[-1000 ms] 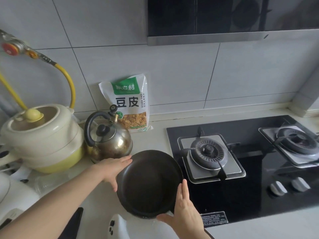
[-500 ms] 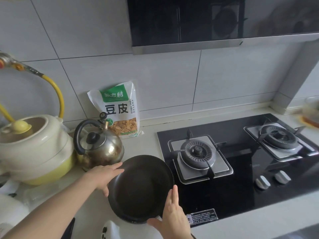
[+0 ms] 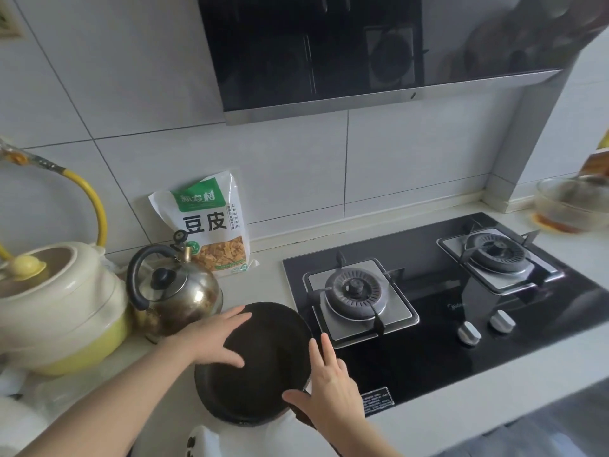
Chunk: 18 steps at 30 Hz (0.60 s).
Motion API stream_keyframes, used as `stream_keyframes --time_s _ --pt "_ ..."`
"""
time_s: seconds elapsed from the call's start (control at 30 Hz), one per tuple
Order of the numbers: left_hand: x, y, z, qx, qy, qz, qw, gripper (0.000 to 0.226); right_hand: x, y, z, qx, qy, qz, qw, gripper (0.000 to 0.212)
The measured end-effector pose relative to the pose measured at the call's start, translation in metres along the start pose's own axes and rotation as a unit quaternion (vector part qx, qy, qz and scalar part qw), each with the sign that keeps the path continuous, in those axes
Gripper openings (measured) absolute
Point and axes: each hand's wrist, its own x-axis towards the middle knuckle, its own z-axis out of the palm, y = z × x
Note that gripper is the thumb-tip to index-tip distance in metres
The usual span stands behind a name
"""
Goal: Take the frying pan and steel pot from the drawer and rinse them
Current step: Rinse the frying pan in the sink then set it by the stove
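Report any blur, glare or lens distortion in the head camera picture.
Head view: wide-angle bending curves the wall tiles and range hood; the glass bowl at the right edge is smeared by blur; the black cooktop carries soft daylight sheen; the frying pan and both hands read fairly sharp.

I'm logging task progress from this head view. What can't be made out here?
- Frying pan handle: hidden by the right hand.
- What the pan sits on: covered by the pan and a white object cut off at the bottom edge.
- Steel pot, drawer, sink: outside the frame.
- Glass bowl contents: blurred, cut off at the right edge.
- Left hand grip: fingers spread, contact unclear.
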Motion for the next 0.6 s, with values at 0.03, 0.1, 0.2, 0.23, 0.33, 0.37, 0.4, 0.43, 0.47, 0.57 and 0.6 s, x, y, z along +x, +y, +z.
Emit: stream_keyframes --time_s 0.03,0.1,0.2,0.23,0.33,0.37,0.4,0.43,0.47,0.57,0.6 --pt "-0.001 0.007 -0.001 -0.036 0.017 0.002 0.999 0.1 -0.001 0.002 -0.005 0.0 0.006 -0.01 1.0 0.1" --pt "-0.004 0.024 -0.003 -0.101 0.057 0.006 0.993 0.095 -0.005 0.009 -0.019 0.01 0.017 -0.024 1.0 0.098" --pt "-0.01 0.054 -0.005 -0.148 0.093 0.016 0.984 0.088 -0.015 0.027 -0.047 0.034 0.036 -0.038 0.998 0.095" --pt "-0.012 0.066 -0.006 -0.151 0.097 0.019 0.984 0.091 -0.02 0.036 -0.057 0.037 0.044 -0.041 0.998 0.094" --pt "-0.011 0.107 -0.009 -0.143 0.108 0.039 0.983 0.095 -0.039 0.072 -0.094 0.025 0.087 -0.031 0.995 0.097" --pt "-0.01 0.122 -0.012 -0.118 0.11 0.048 0.986 0.097 -0.047 0.087 -0.107 0.009 0.105 -0.023 0.994 0.098" --pt "-0.007 0.139 -0.017 -0.08 0.108 0.059 0.989 0.101 -0.055 0.106 -0.121 -0.008 0.123 -0.011 0.992 0.098" --pt "-0.003 0.156 -0.022 -0.039 0.11 0.073 0.99 0.106 -0.063 0.127 -0.136 -0.02 0.14 0.005 0.99 0.098" --pt "0.003 0.172 -0.026 -0.009 0.116 0.089 0.989 0.109 -0.071 0.149 -0.151 -0.026 0.158 0.024 0.987 0.097" --pt "0.029 0.221 -0.034 0.006 0.129 0.115 0.985 0.11 -0.101 0.219 -0.194 -0.026 0.195 0.075 0.978 0.097" --pt "0.038 0.239 -0.035 0.003 0.134 0.122 0.983 0.108 -0.112 0.242 -0.208 -0.028 0.202 0.089 0.975 0.097"
